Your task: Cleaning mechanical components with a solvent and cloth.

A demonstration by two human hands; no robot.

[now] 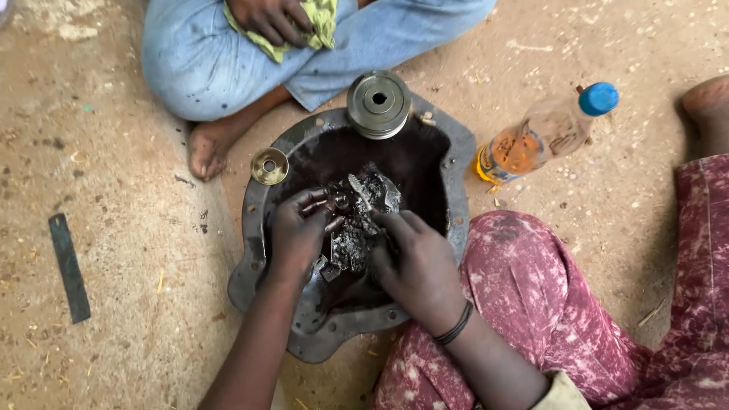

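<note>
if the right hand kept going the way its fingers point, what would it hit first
Probably the greasy black part that the right hand already touches in the dark metal pan; its fingers point up-left into it. Beyond lies the left hand, though depth is unclear.

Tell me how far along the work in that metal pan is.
Done: a round steel part and a small brass ring sit out on the rim of the dark metal pan. In hand: the left hand and right hand both grip a greasy, blackened part over the pan's dark hollow. Left: that part looks coated in grime; a bottle of orange liquid lies capped beside the pan.
</note>
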